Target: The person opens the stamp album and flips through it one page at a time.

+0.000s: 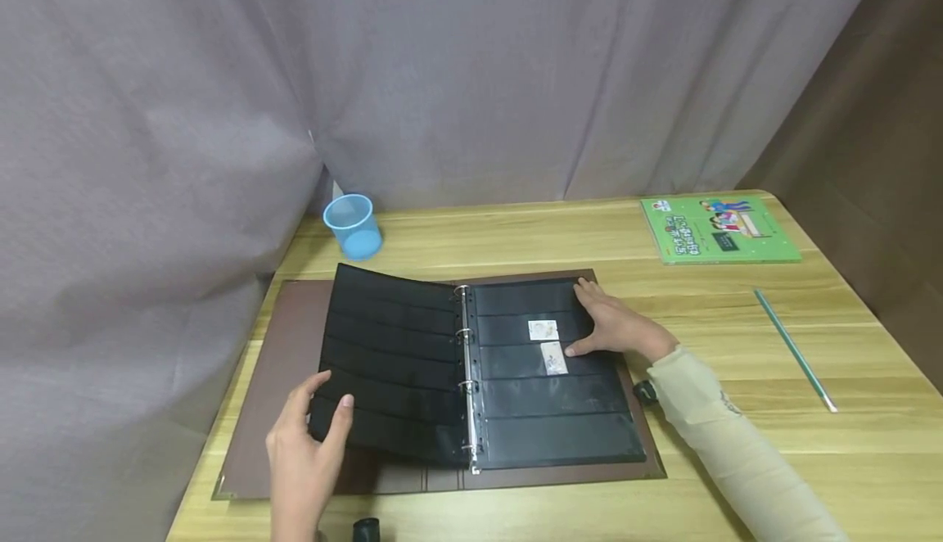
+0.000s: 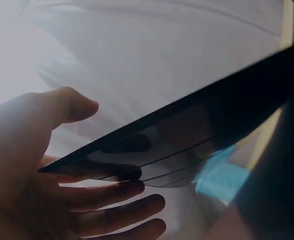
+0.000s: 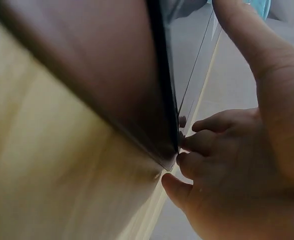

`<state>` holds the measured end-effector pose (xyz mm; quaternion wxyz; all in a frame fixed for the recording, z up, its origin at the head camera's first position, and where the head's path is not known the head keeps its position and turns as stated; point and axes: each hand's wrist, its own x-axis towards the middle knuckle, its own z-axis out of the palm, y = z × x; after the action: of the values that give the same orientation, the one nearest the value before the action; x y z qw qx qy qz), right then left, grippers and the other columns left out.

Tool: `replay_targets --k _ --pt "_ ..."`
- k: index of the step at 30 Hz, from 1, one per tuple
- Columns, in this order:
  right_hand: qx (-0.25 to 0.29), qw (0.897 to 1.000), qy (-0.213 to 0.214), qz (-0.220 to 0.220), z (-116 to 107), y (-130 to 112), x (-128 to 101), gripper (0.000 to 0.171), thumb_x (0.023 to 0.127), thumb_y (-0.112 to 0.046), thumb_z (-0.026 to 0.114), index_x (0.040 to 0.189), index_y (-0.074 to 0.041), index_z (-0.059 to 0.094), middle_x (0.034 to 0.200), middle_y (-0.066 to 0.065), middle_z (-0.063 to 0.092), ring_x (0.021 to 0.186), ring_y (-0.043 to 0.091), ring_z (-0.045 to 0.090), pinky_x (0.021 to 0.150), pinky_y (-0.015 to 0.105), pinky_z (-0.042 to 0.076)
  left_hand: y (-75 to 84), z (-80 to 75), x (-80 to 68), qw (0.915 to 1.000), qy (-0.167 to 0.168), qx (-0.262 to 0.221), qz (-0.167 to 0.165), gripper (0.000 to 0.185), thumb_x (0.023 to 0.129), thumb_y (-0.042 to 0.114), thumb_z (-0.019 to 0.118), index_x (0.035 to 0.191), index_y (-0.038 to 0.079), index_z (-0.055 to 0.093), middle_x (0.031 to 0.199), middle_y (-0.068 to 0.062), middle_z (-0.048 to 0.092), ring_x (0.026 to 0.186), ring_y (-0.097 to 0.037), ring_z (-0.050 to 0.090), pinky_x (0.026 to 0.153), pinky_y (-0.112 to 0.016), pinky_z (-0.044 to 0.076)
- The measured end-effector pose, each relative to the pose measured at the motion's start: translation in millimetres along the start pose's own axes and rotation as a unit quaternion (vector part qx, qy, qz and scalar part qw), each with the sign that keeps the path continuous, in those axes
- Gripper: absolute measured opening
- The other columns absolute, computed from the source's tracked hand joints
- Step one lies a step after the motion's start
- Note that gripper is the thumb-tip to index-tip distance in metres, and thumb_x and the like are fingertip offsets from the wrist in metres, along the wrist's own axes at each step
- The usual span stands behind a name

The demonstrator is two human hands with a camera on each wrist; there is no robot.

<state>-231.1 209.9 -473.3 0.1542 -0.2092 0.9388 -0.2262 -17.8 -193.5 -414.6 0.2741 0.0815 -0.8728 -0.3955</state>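
Note:
A brown ring-bound stamp album lies spread on the table, with black pocket pages. Its left page is lifted off the cover and bows slightly. My left hand is at that page's outer edge, which in the left wrist view runs between the spread thumb and the straight fingers behind it. Two small whitish stamps sit in pockets of the right page. Spread out, my right hand rests at this page's outer edge, its thumb tip beside the lower stamp.
A blue translucent cup stands behind the album at left. At the back right lies a green picture-covered book, with a green pencil in front of it. Grey curtain hangs along the table's back and left.

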Motion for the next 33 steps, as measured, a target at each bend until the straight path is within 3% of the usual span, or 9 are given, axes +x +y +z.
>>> replay_targets --k 5,19,33 --pt "-0.001 1.000 -0.006 0.007 -2 -2 1 0.126 0.072 -0.047 0.090 0.152 0.017 0.018 0.162 0.034 0.006 0.150 0.049 0.005 0.120 0.059 0.012 -12.5 0.7 -0.1 0.9997 -0.006 0.023 -0.011 0.034 0.091 0.008 0.074 0.122 -0.004 0.066 0.126 -0.026 0.064 0.119 -0.049 0.058 0.094 -0.065 0.046" --pt "-0.002 0.999 -0.009 0.031 -2 -4 -1 0.122 0.070 -0.045 0.089 0.153 0.015 0.022 0.163 0.031 0.007 0.151 0.046 0.007 0.120 0.057 0.014 -26.6 4.7 -2.6 0.9932 -0.055 0.074 -0.070 0.036 0.096 0.016 0.068 0.124 -0.006 0.066 0.132 -0.029 0.060 0.123 -0.052 0.054 0.099 -0.065 0.043" --pt "-0.018 0.999 -0.018 0.022 -2 -10 -4 0.115 0.076 -0.042 0.086 0.153 0.014 0.022 0.163 0.031 0.009 0.151 0.046 0.008 0.119 0.057 0.017 -44.4 7.1 -11.0 0.9783 -0.114 0.121 -0.123 0.045 0.098 0.019 0.064 0.128 -0.014 0.059 0.135 -0.037 0.052 0.127 -0.057 0.044 0.102 -0.069 0.037"
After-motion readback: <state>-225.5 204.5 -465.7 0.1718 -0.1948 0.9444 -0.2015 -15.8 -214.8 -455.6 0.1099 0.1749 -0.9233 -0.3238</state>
